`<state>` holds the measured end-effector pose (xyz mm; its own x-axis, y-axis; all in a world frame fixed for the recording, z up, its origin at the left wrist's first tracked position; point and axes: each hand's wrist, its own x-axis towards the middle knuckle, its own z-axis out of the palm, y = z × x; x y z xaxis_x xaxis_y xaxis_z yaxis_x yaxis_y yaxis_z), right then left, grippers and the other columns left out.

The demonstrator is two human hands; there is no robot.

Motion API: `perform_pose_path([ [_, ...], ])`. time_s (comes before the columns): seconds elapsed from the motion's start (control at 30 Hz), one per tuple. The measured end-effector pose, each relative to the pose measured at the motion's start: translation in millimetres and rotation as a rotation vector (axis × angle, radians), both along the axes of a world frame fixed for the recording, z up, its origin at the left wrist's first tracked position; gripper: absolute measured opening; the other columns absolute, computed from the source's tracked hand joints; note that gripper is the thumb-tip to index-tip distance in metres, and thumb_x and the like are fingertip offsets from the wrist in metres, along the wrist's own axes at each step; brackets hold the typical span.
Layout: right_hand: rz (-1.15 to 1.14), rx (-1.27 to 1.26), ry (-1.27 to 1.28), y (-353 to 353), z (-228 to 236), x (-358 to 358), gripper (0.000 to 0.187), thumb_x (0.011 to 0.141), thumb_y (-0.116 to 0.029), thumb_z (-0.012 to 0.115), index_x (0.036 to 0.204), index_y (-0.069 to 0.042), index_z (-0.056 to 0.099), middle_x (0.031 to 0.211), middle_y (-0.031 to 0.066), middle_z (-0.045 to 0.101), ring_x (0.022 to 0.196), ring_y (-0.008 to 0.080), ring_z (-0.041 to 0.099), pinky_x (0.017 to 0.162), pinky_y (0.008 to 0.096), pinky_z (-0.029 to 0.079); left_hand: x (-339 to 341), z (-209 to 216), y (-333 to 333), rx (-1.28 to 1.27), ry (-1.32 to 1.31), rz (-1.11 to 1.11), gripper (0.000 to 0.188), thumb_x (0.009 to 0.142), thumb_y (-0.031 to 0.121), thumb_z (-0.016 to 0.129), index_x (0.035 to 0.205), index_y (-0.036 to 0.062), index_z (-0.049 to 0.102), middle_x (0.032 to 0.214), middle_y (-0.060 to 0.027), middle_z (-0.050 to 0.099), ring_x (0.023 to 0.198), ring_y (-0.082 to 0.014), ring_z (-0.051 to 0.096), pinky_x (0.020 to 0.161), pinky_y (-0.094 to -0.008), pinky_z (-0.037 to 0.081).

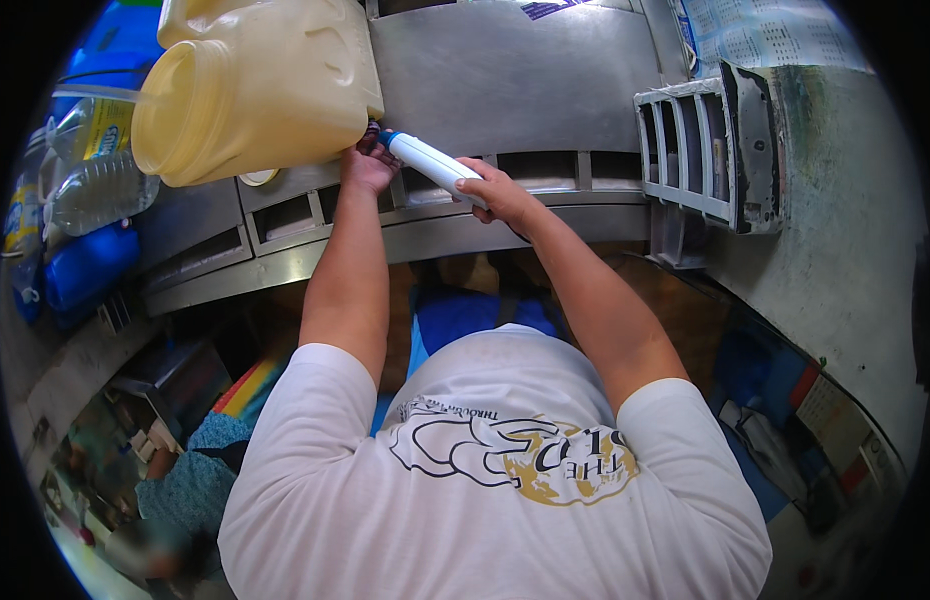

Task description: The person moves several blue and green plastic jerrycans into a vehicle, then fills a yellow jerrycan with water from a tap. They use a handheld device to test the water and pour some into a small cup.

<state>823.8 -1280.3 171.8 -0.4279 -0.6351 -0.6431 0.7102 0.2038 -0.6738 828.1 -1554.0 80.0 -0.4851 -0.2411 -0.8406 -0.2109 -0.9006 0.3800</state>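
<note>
A large yellowish plastic jug [295, 80] lies on its side on the steel counter, its wide round mouth facing left. My left hand [368, 170] is by the jug's lower right corner, palm up, with the fingers curled around something small and dark that I cannot make out. In my right hand [497, 194] is a white cylindrical handheld device [425, 160] with a blue end. My fingers wrap its rear part. It slants up and left, so the blue end sits right beside my left fingers; whether they touch is unclear.
Along the front of the steel counter [515, 75] runs a row of rectangular slots. Clear plastic bottles [100, 190] and a blue container [90, 265] stand at the left. A white slatted rack [690, 150] is at the right. Another person's teal sleeve [190, 485] shows at lower left.
</note>
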Motion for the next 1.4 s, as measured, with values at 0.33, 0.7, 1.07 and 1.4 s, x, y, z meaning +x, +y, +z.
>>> perform_pose_path([
  [0.33,-0.201,0.025,0.142,-37,-20,78,0.073,0.088,-0.031,0.068,0.150,-0.012,0.035,0.098,0.0049,0.055,0.068,0.0102,0.048,0.057,0.0256,0.041,16,-4,-20,0.032,0.102,-0.232,0.048,0.082,0.057,0.068,0.110,0.0180,0.064,0.122,-0.0094,0.063,0.114,-0.0284,0.057,0.098,-0.0502,0.040],
  [0.7,-0.328,0.319,0.816,-128,-57,171,0.075,0.089,-0.026,0.067,0.151,-0.008,0.029,0.144,0.0241,0.045,0.131,0.0395,0.047,0.109,0.0423,0.038,142,12,-115,-0.258,0.148,-0.671,0.057,0.093,0.050,0.064,0.136,0.0165,0.048,0.126,-0.0088,0.063,0.098,-0.0179,0.061,0.085,-0.0328,0.046],
  [1.07,-0.397,0.450,0.813,-164,-17,172,0.075,0.089,-0.028,0.067,0.151,-0.009,0.029,0.143,0.0258,0.046,0.131,0.0418,0.047,0.107,0.0439,0.040,262,31,-218,-0.374,-0.160,-0.674,0.038,0.093,0.045,0.067,0.120,0.0207,0.055,0.107,0.0016,0.067,0.083,-0.0091,0.062,0.069,-0.0243,0.044],
  [1.4,-0.037,0.451,0.762,-77,39,67,0.069,0.085,-0.035,0.067,0.145,-0.009,0.044,0.137,0.0197,0.056,0.126,0.0357,0.054,0.106,0.0397,0.042,213,70,-218,-0.552,-0.068,-0.715,0.042,0.093,0.044,0.067,0.126,0.0199,0.056,0.109,0.0017,0.068,0.085,-0.0093,0.063,0.071,-0.0242,0.046],
])
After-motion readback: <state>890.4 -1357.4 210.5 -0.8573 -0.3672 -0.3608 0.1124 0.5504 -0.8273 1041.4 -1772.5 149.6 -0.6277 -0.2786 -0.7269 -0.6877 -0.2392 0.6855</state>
